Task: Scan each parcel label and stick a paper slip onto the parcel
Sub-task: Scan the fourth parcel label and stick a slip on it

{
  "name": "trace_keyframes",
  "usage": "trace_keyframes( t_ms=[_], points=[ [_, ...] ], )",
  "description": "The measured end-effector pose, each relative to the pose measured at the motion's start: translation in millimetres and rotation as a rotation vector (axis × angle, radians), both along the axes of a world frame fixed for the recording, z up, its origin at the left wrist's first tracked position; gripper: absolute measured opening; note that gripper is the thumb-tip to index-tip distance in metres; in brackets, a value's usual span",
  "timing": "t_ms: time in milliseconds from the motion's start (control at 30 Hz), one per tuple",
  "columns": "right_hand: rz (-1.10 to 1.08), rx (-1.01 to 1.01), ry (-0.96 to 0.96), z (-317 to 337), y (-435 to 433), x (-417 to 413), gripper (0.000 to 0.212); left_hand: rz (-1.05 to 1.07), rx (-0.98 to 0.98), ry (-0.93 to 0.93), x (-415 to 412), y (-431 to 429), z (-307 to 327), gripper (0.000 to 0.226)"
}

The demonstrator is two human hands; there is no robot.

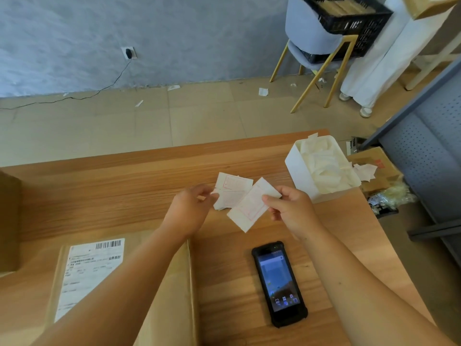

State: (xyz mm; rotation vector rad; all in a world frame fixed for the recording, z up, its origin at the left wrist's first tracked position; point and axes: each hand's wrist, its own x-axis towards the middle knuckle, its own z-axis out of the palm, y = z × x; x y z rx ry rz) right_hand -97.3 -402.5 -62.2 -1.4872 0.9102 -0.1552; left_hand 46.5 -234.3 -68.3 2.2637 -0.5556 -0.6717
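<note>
Left hand (190,208): raised above the wooden surface (124,191), grip pinched on the near edge of a small stack of paper slips (230,191), white with faint red printed frames.

Right hand (290,208): level with the left and just beside it, grip pinched on the upper right corner of a single paper slip (249,208). This slip hangs tilted, its lower corner pointing toward the person, and it overlaps the stack's right edge; whether the two touch cannot be told.

Parcel (159,295): flat brown cardboard, lying on the surface below and to the left of both grips, partly under the left forearm. Its white shipping label (87,275) faces up, barcode at the far edge; the print is too blurred to read.

Handheld scanner (279,283): black rugged case, screen lit and facing up, flat on the surface below the right grip, just right of the parcel and apart from both hands.

White box (299,176): open-topped, holding loose pale paper backings, beyond and to the right of the right grip, near the surface's far right corner.

Second cardboard box (8,221): at the surface's left edge, well apart from the left grip.
</note>
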Motion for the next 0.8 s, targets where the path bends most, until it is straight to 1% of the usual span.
trace_keyframes(
  t_ms=[100, 167, 233, 333, 367, 433, 500, 600, 700, 800],
  points=[
    [0.100, 0.043, -0.021, 15, 21, 3, 0.012, 0.002, -0.185, 0.184, -17, 22, 25, 0.020],
    [0.152, 0.070, -0.040, 24, 40, 6, 0.013, -0.037, -0.227, 0.238, -28, 40, 36, 0.019],
    [0.166, 0.075, -0.067, 31, 61, 10, 0.016, -0.054, -0.255, 0.239, -35, 58, 41, 0.013],
    [0.141, 0.088, -0.109, 40, 90, 12, 0.022, 0.021, -0.295, 0.260, -41, 86, 44, 0.005],
    [0.137, 0.091, -0.124, 42, 99, 12, 0.021, 0.056, -0.317, 0.283, -42, 96, 44, 0.005],
    [0.144, 0.074, -0.149, 45, 115, 11, 0.011, 0.106, -0.365, 0.327, -44, 115, 46, 0.005],
    [0.152, 0.051, -0.175, 46, 130, 10, 0.006, 0.105, -0.397, 0.350, -46, 132, 48, 0.005],
    [0.189, -0.002, -0.179, 49, 149, 9, 0.008, 0.117, -0.433, 0.350, -50, 152, 51, 0.003],
    [0.284, -0.070, -0.159, 57, 166, 7, 0.016, 0.172, -0.498, 0.319, -50, 169, 56, 0.005],
    [0.338, -0.078, -0.157, 65, 180, 5, 0.013, 0.180, -0.551, 0.309, -48, 184, 63, 0.014]
  ],
)
